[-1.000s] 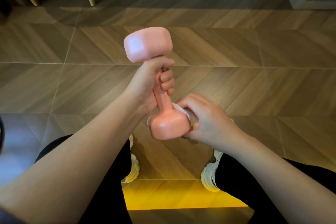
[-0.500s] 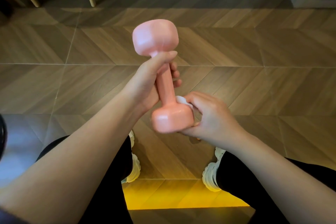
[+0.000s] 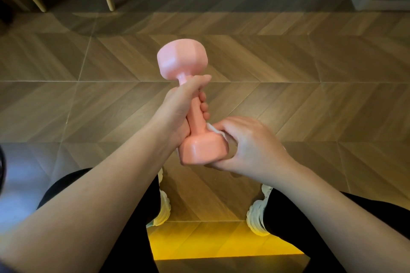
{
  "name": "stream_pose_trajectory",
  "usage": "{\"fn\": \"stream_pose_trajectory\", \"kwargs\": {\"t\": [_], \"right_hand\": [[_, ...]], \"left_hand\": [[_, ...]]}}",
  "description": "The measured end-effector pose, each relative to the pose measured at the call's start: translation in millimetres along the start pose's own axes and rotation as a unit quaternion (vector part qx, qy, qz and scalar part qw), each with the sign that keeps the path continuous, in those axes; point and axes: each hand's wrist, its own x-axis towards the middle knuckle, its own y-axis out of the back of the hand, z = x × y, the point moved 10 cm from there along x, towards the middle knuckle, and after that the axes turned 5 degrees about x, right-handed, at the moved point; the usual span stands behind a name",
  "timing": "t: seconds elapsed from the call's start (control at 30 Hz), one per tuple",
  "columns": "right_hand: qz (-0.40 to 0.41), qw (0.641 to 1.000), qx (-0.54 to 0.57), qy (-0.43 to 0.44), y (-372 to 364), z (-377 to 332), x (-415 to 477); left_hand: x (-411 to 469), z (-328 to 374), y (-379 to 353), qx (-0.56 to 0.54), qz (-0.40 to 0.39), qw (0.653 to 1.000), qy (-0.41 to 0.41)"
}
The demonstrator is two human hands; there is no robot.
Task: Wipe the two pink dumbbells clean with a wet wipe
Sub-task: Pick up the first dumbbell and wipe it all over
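Leftmost, the left hand wraps its fingers around the handle of the pink dumbbell, held in the air above the wooden floor, long axis near upright, top tipped slightly left. Rightward, the right hand curls around the lower head, pressing the wet wipe against it.

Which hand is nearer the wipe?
Right. The right hand holds the wipe against the lower head of the dumbbell. The left hand grips the handle just above it.
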Motion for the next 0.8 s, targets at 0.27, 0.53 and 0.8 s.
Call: {"fn": "stream_pose_trajectory", "kwargs": {"t": [0.27, 0.53, 0.8], "right_hand": [[-0.039, 0.998, 0.036, -0.017, -7, 4, 3], [0.040, 0.998, 0.017, 0.042, 11, -3, 0], [-0.007, 1.000, 0.009, 0.006, 3, 5, 3]], "left_hand": [[-1, 6, -8, -0.046, -0.013, 0.999, -0.011], [-5, 15, -19, -0.084, -0.052, 0.995, -0.007], [-8, 18, -23, -0.076, -0.072, 0.994, -0.032]]}}
